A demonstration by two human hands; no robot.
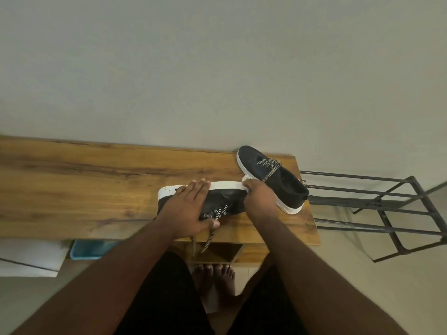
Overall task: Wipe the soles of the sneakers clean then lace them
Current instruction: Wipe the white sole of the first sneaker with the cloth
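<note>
A black sneaker with a white sole lies on its side on the wooden table, sole edge facing away from me. My left hand grips it over the top, fingers on the white sole, thumb by the speckled laces. My right hand holds a small white cloth against the sole's right end. A second black sneaker stands upright at the table's far right corner, its laces loosely threaded.
A loose lace end hangs over the table's front edge. A black metal rack stands right of the table. A blue tray sits low at the left. My bare feet are below, by a wooden shelf.
</note>
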